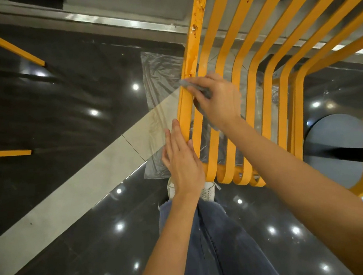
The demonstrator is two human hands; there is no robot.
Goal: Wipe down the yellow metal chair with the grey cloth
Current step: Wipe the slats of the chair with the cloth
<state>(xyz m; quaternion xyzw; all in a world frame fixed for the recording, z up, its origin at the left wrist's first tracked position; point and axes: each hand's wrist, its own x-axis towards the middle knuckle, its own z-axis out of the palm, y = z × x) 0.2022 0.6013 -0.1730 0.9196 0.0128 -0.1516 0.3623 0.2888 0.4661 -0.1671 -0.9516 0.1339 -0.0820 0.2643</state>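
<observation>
The grey cloth (202, 90) is gripped by the right hand (216, 99) against the yellow chair (189, 53), mostly hidden beneath it. The left hand (181, 157), fingers straight, is rested on the slat below that grip.

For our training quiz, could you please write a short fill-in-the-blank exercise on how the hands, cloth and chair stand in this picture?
1. The grey cloth is held in the ____ hand.
2. The left hand rests with straight fingers against a slat of the ____ chair.
3. Beneath the chair, a clear ____ sheet covers the floor.

Missing words: right; yellow; plastic
</observation>
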